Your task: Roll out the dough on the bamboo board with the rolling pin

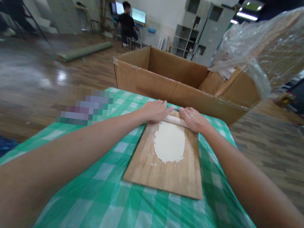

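A flat, ragged-edged sheet of pale dough (169,142) lies on a wooden board (163,177). Across its far end rests a light wooden rolling pin (175,120). My left hand (157,111) is on the pin's left end and my right hand (192,118) is on its right end, both arms stretched forward. The fingers of both hands curl over the pin, which shows only between them. Small dough crumbs (153,164) dot the board just below the sheet.
A green-and-white checked cloth (92,202) covers the table. Past its far edge stands a large open cardboard box (156,79) with clear plastic wrap (248,40) at its right. A blurred-out item (85,108) lies at the left edge. A person (127,21) sits at monitors far behind.
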`<state>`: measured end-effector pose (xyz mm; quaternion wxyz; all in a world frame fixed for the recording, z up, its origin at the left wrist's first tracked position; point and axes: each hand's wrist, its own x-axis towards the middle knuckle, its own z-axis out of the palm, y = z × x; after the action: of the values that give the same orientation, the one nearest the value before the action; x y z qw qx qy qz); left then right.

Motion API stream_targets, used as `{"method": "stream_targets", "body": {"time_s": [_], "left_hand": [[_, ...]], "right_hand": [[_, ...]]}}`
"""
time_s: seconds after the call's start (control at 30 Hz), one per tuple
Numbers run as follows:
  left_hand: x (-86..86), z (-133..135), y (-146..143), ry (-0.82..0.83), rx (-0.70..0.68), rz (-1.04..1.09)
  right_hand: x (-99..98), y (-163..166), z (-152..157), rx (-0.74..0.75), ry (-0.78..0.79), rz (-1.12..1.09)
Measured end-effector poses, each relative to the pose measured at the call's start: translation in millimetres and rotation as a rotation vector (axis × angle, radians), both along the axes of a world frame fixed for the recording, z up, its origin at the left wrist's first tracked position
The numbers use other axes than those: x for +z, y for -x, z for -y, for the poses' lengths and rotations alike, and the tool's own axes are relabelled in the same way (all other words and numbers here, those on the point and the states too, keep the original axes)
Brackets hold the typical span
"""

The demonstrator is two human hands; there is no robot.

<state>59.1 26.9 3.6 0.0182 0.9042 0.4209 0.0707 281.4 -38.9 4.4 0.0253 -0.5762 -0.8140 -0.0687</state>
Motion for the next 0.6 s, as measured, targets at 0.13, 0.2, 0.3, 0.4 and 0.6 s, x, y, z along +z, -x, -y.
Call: {"method": "stream_targets", "body": {"time_s": [0.13, 0.2, 0.3, 0.4, 0.6], "left_hand": [[1.8, 33.5, 10.9, -0.063, 0.027, 0.004], [2.7, 51.2, 17.0, -0.073, 0.041, 0.03], [3.7, 77.8, 26.7, -0.085, 0.039, 0.079], [2.5, 108.9, 38.6, -0.131, -0.012, 0.083], [-3.8, 163.2, 65.4, -0.192, -0.065, 0.035]], "right_hand": [[1.2, 10.3, 32.6, 0.037, -0.047, 0.045], [2.0, 18.3, 50.7, 0.028, -0.095, 0.052], [3.1, 31.1, 77.9, -0.058, -0.141, -0.018], [2.9, 41.9, 108.6, -0.086, -0.133, -0.064], [0.5, 50.5, 160.8, -0.02, -0.106, -0.06]]}}
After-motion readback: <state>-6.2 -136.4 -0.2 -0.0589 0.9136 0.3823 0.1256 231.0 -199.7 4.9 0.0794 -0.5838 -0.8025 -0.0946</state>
